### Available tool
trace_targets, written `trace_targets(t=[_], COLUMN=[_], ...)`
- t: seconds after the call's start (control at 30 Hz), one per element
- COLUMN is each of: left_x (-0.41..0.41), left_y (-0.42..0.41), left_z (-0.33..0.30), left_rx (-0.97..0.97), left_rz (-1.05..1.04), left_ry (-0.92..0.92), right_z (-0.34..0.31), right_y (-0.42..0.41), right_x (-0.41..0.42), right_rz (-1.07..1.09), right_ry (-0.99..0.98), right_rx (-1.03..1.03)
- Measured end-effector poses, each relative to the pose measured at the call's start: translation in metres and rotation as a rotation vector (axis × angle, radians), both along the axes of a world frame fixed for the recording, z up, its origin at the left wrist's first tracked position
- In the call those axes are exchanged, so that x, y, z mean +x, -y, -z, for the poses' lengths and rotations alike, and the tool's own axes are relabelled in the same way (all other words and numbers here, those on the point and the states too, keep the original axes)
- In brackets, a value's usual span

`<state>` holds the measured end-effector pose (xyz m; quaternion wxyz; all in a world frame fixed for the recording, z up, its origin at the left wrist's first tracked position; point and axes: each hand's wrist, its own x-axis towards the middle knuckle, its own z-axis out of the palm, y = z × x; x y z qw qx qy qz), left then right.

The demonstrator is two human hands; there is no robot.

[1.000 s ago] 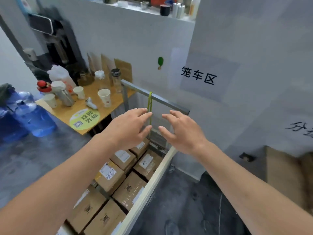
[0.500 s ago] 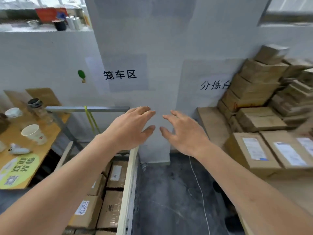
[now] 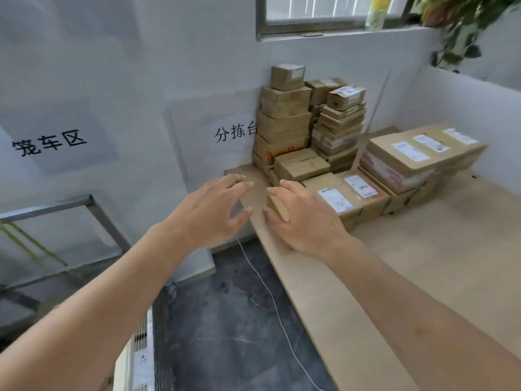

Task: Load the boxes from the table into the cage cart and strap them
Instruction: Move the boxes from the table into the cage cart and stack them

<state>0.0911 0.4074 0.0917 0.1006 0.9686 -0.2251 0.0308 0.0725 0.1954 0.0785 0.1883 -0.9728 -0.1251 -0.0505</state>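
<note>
1. I had both arms stretched toward the table (image 3: 423,263), which I take as my landmark here.
2. My left hand (image 3: 210,215) hovered just off the table's near-left corner, fingers (image 3: 239,184) spread and loosely straight, holding nothing.
3. My right hand (image 3: 304,221) was over the table's left edge, fingers relaxed and slightly bent, close to a small box (image 3: 277,206) there; I cannot tell whether it touched the box.
4. The boxes were on the table: a tall stack (image 3: 284,117) at its far-left corner against the wall, a second stack (image 3: 339,122) just beside it, low labelled boxes (image 3: 346,193) in front, and flat wide boxes (image 3: 417,153) further right.
5. The cage cart (image 3: 62,210) stood left of the table, its metal frame against the wall, yellow straps (image 3: 31,244) hanging from it.
6. A white cord (image 3: 270,294) ran over the dark floor below the table's edge.
</note>
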Motion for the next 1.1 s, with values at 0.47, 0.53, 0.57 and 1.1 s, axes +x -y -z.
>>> trace_targets(t=[0.47, 0.53, 0.57, 1.1], left_x=[-0.046, -0.047, -0.048, -0.118], left_y=[0.182, 0.198, 0.206, 0.365], left_z=[-0.019, -0.021, -0.022, -0.032], left_rx=[0.039, 0.046, 0.048, 0.04], left_rz=[0.249, 0.303, 0.332, 0.52], left_ry=[0.065, 0.071, 0.067, 0.119], right_z=[-0.021, -0.021, -0.022, -0.028], right_y=[0.17, 0.183, 0.188, 0.335], right_x=[-0.095, -0.104, -0.108, -0.2], right_rz=[0.241, 0.291, 0.316, 0.434], right_ry=[0.012, 0.01, 0.007, 0.018], right_rx=[-0.033, -0.045, -0.047, -0.024])
